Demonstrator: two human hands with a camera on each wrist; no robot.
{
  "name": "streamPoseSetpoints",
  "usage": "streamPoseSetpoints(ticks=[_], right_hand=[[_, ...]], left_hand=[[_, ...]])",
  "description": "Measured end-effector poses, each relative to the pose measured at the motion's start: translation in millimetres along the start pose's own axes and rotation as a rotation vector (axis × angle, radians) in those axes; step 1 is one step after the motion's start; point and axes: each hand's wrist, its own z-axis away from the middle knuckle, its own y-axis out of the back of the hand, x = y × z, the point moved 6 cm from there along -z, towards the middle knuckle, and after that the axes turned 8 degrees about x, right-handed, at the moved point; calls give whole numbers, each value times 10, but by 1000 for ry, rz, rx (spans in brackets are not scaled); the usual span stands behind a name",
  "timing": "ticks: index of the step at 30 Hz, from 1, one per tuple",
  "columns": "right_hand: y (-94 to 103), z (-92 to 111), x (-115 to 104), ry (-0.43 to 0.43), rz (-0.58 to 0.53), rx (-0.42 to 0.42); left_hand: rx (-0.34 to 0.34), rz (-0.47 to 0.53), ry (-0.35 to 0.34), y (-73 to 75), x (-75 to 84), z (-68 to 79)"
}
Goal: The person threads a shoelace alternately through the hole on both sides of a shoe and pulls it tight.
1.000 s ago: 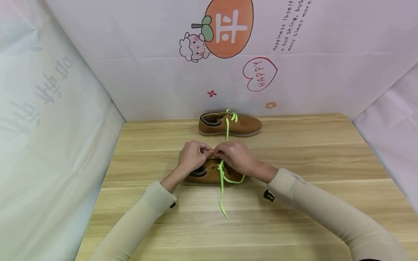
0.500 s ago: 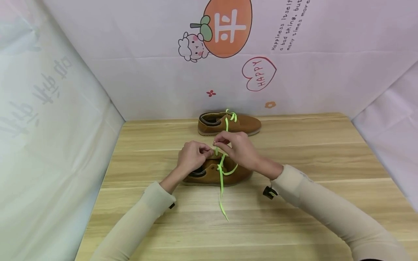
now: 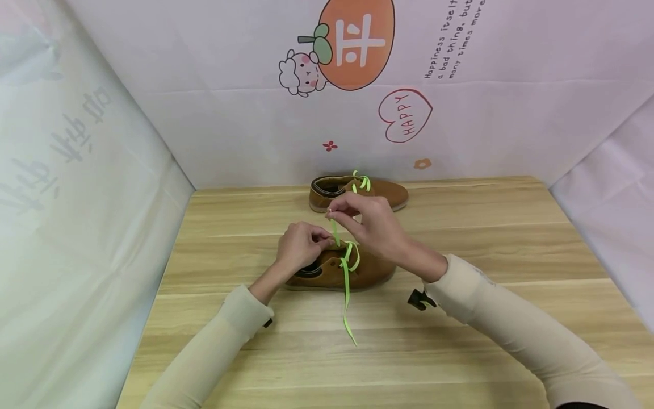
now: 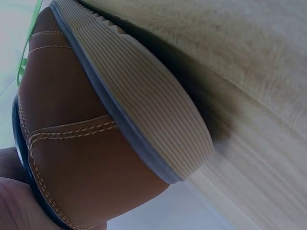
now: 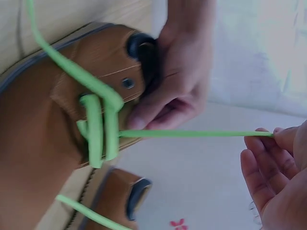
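Observation:
A brown shoe (image 3: 373, 271) with a neon-green shoelace (image 3: 347, 301) sits on the wooden table, toe to the right. My left hand (image 3: 300, 245) pinches the far eyelet flap between thumb and fingers; the right wrist view shows that thumb on the flap beside the lace. My right hand (image 3: 375, 224), raised above the shoe, pinches one lace end between thumb and fingertips. That length of lace (image 5: 196, 133) runs taut from the flap to my fingers. The other end hangs over the near side onto the table. The left wrist view has mostly the shoe's side and ribbed sole (image 4: 139, 96).
Behind stands a second brown shoe (image 3: 392, 194), also with green lace, partly hidden by my right hand. A white printed backdrop (image 3: 230, 130) rises at the table's back edge, with white sheets on both sides. The wooden table (image 3: 286, 352) extends around the near shoe.
My right hand has moved up and away from the shoe, drawing the lace out through the far flap. The loop over the shoe's front has shrunk. My left hand stays in place.

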Motion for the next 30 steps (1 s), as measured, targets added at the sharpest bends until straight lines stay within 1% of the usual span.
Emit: streamPoseSetpoints(ticks=[3, 6, 11, 21, 30], right_hand=[[40, -54, -132, 53, -25, 29], [78, -110, -255, 98, -42, 44], [141, -158, -389, 130, -38, 54], [226, -137, -555, 181, -60, 73], [257, -97, -602, 229, -59, 54]], left_hand=[[4, -8, -19, -1, 5, -5], [11, -14, -24, 5, 9, -6], [21, -21, -21, 6, 6, -7], [21, -19, -25, -12, 11, -7], [49, -51, -27, -19, 26, 17]])
